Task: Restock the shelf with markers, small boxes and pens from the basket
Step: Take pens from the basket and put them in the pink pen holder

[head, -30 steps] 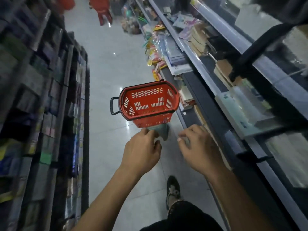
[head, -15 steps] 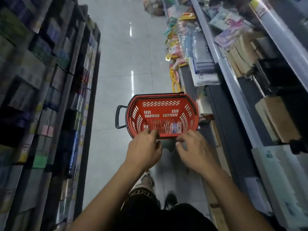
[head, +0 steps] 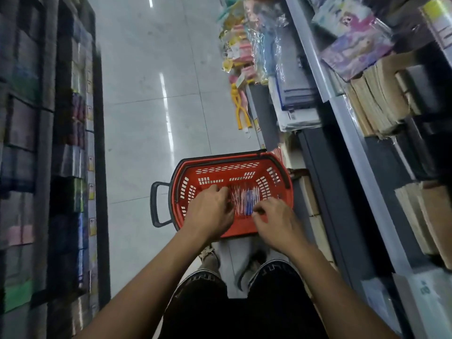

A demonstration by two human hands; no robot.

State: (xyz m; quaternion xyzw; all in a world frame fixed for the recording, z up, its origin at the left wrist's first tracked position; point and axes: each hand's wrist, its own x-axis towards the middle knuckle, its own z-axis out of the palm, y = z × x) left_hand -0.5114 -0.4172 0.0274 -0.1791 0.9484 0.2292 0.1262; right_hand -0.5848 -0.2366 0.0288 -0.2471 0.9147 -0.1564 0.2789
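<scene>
Both my hands reach into the red basket (head: 274,182) on the floor. My left hand (head: 210,214) and right hand (head: 276,222) curl at the pens (head: 244,199) lying against its near wall; whether either actually grasps any, I cannot tell.

both hands (head: 244,216) reach into red basket (head: 220,168) (pens (head: 244,199) inside).

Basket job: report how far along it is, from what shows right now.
Early. Nothing visibly restocked yet. In hand: both hands are down in the red basket, the left hand and right hand at a bundle of pens lying on its floor; no lift shows. Left: getting the pens onto the shelf at the right. No markers or boxes visible.
</scene>
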